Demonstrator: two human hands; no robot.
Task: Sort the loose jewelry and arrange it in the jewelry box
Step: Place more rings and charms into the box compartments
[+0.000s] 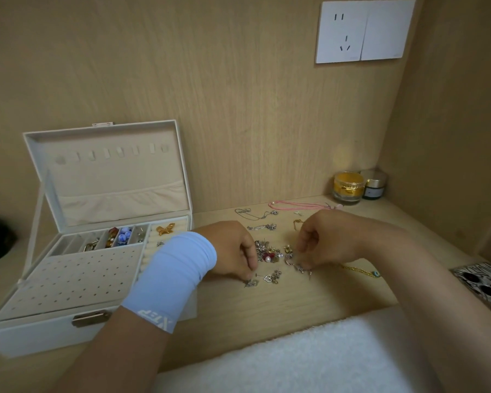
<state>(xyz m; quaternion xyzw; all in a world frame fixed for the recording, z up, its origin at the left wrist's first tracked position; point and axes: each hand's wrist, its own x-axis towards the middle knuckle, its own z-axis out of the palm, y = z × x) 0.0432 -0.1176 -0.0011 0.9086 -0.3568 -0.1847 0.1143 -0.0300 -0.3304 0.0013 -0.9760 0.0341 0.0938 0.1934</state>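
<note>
Your left hand (233, 249) curls down at the near left edge of the earring pile (270, 255). Its fingertips (251, 270) are drawn narrow onto a small silver earring (250, 282), but I cannot tell whether they pinch it or only pin it to the desk (267, 310). Your right hand (321, 242) curls the same way over the pile's right edge, and its grasp is hidden too. Working from both sides, I judge, lets you tease tangled pieces apart.

Behind the pile the long pieces lie spread out singly: silver chains (255, 214) and a pink cord necklace (301, 205). A gold chain (357, 270) trails out beside your right wrist.

The jewelry box (40, 333) stands open at the left, its lid (105, 171) upright. Its back compartments hold a gold link piece (90, 246), amber beads (112, 236) and blue-and-white beads (124, 235). A gold bow brooch (165, 229) sits on the ring rolls. The perforated earring panel (77, 276) in front is, I judge, where these studs belong.
</note>
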